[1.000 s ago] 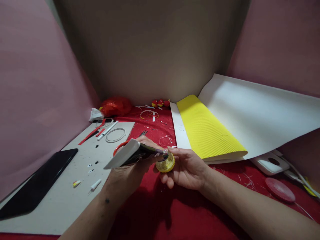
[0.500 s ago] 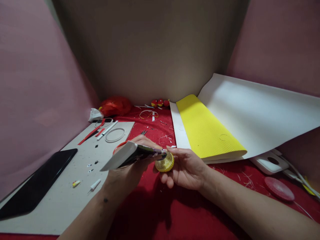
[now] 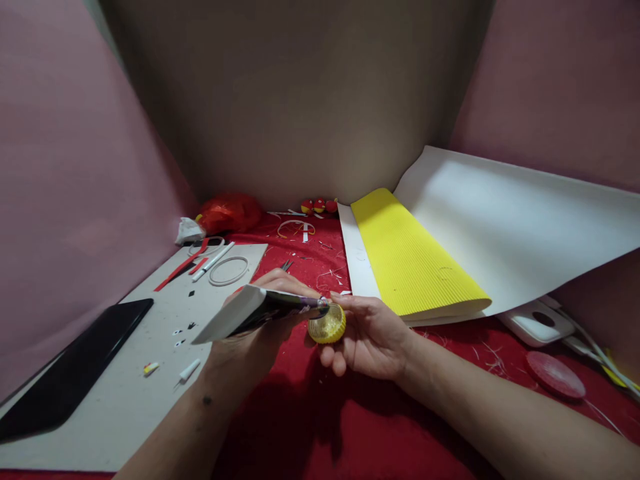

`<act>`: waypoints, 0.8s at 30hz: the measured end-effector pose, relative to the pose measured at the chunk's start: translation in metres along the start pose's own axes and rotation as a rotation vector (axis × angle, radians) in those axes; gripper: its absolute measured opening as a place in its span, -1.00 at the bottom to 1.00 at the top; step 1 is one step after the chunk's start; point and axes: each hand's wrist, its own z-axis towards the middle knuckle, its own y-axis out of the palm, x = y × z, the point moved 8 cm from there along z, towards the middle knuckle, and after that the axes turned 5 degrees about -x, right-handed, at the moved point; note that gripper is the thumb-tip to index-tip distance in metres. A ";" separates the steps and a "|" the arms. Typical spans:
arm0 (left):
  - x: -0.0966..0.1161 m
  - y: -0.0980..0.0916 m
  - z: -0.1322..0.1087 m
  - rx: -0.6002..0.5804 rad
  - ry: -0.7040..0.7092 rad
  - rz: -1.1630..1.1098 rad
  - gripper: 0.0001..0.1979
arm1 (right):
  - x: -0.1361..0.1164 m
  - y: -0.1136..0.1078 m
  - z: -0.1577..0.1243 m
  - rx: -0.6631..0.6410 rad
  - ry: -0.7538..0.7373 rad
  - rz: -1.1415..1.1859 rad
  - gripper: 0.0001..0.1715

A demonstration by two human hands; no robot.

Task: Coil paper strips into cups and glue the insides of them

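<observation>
Cup, yellow: at six o'clock of centre, pinched between thumb and fingers of your right hand, apparently to steady its hollow for the tube your left hand grips at nine o'clock, fingers wrapped round, tip at the rim.

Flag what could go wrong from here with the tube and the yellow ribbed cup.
1. The left hand holds the tube with its narrow end at the yellow ribbed cup; a hard squeeze might let out too much.
2. The right hand grips the cup close to that end, so a slip could smear the fingers.
3. The scissors lie just beyond the left hand, blade tips showing; a careless reach might nick or knock them.
</observation>
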 end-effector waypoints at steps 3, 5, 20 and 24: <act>0.002 0.001 0.001 -0.009 0.021 0.012 -0.86 | 0.000 -0.001 0.000 0.001 -0.007 -0.014 -0.58; 0.005 0.003 0.002 -0.028 0.038 0.002 -0.85 | 0.000 0.000 0.001 -0.002 -0.007 -0.013 -0.58; 0.001 0.000 0.000 -0.043 0.053 0.060 -0.82 | -0.001 0.002 0.001 -0.024 -0.011 -0.003 -0.53; 0.000 -0.003 0.000 -0.008 0.089 0.039 -0.85 | 0.001 0.002 0.001 0.001 0.015 0.020 -0.52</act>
